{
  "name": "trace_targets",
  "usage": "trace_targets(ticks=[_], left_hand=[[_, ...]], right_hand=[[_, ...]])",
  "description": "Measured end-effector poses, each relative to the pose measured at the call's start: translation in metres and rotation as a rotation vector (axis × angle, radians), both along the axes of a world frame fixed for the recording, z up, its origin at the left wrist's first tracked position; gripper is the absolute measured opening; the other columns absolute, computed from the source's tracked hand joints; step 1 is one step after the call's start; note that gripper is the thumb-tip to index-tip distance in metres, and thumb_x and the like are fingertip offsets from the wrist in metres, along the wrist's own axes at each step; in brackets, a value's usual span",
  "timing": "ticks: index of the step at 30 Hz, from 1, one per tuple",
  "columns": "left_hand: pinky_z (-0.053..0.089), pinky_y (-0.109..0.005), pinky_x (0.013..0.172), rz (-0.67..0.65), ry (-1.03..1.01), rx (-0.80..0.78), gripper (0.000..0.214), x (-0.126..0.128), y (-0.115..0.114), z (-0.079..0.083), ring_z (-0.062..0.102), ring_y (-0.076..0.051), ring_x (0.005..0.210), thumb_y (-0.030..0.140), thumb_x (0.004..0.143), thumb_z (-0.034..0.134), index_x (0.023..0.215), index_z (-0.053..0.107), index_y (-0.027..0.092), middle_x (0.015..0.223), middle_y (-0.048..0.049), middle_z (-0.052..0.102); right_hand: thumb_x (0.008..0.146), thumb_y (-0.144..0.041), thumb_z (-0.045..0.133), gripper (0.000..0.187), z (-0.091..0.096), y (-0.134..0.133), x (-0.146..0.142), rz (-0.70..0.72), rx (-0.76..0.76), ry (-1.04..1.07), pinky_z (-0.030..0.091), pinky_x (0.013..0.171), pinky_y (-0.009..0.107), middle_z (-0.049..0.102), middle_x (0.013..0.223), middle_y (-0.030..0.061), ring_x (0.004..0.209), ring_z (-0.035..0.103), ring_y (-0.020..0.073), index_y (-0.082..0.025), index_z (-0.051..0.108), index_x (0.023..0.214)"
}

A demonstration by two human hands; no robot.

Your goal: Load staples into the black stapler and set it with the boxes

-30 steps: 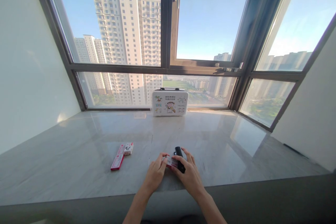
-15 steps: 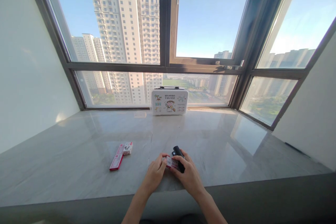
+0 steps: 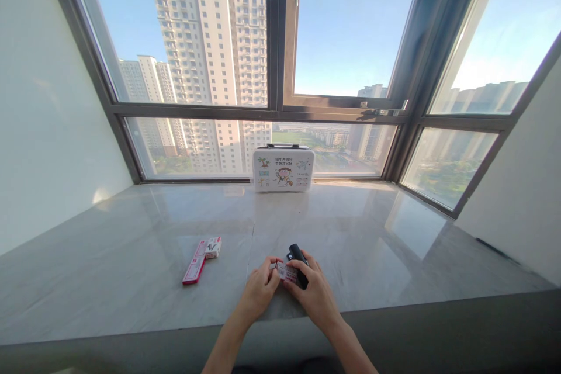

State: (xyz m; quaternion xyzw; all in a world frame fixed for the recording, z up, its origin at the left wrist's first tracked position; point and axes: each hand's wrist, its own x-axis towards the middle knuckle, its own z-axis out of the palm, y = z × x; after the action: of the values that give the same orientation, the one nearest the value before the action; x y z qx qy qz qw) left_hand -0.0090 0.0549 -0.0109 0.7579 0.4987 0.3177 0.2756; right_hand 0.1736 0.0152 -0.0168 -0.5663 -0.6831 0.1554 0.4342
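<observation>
Between my hands is a small white-and-red box (image 3: 287, 272), tilted just above the ledge. My left hand (image 3: 259, 287) pinches its left end, where a pale edge or flap shows between thumb and forefinger. My right hand (image 3: 316, 289) has the box's right side between thumb and fingers. A black stapler (image 3: 298, 253) lies against the right palm and fingers, partly covered by them; whether it is gripped or rests on the ledge I cannot tell. To the left lie a long pink-and-white box (image 3: 194, 264) and a small white box with a dark staple picture (image 3: 213, 248), touching each other.
The grey marble-look ledge (image 3: 144, 280) has its front edge just below my hands. A white carry case (image 3: 283, 170) with cartoon prints and a dark handle stands upright at the back, against the dark-framed window (image 3: 197, 112). White walls close both sides.
My left fingers have drawn slightly left, and more of the small box's pale left end shows. My right hand has barely moved. The stapler and the boxes at left stay in place.
</observation>
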Motion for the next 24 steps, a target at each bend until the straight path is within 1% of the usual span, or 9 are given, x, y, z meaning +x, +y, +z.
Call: trace_targets(ticks=[5,8,11,19,24], left_hand=[[0.042,-0.032,0.078,-0.042,-0.006,-0.023,0.040,-0.0017,0.0013,-0.0023,0.060,-0.020,0.070,0.039,0.097,0.034,0.123,0.056,0.019,0.072,0.0003,0.064],[0.040,-0.031,0.077,-0.061,-0.019,-0.020,0.036,-0.0025,0.0012,-0.0027,0.059,-0.020,0.071,0.036,0.097,0.033,0.122,0.055,0.021,0.072,0.0019,0.063],[0.039,-0.029,0.074,-0.065,-0.025,-0.011,0.033,-0.0021,0.0011,-0.0035,0.056,-0.019,0.067,0.035,0.098,0.032,0.119,0.054,0.021,0.068,0.0034,0.061],[0.038,-0.028,0.068,-0.025,-0.012,0.014,0.034,-0.0011,0.0002,-0.0048,0.057,-0.019,0.065,0.038,0.100,0.032,0.116,0.055,0.021,0.069,0.0017,0.061],[0.039,-0.029,0.069,0.002,-0.021,0.001,0.038,-0.0011,-0.0017,-0.0040,0.059,-0.019,0.068,0.046,0.100,0.033,0.114,0.057,0.021,0.071,-0.0004,0.063]], right_hand=[[0.083,-0.032,0.075,0.032,0.0006,0.0000,-0.0007,-0.005,0.007,-0.002,0.041,0.109,0.043,0.046,0.148,0.0037,0.134,0.044,0.0305,-0.033,0.070,0.115],[0.083,-0.030,0.074,0.032,0.0013,-0.0002,-0.0002,-0.004,0.002,-0.008,0.042,0.108,0.043,0.045,0.148,0.0033,0.135,0.043,0.0301,-0.033,0.070,0.115],[0.083,-0.029,0.075,0.033,0.0019,-0.0006,0.0003,0.011,0.001,-0.008,0.041,0.109,0.042,0.046,0.147,0.0028,0.136,0.042,0.0295,-0.034,0.070,0.115],[0.082,-0.029,0.075,0.033,0.0021,-0.0009,-0.0005,0.021,-0.004,0.000,0.041,0.109,0.042,0.046,0.147,0.0024,0.134,0.044,0.0299,-0.035,0.070,0.114],[0.082,-0.028,0.076,0.034,0.0026,-0.0014,0.0008,0.032,-0.008,-0.013,0.040,0.109,0.041,0.044,0.148,0.0010,0.134,0.044,0.0287,-0.036,0.069,0.114]])
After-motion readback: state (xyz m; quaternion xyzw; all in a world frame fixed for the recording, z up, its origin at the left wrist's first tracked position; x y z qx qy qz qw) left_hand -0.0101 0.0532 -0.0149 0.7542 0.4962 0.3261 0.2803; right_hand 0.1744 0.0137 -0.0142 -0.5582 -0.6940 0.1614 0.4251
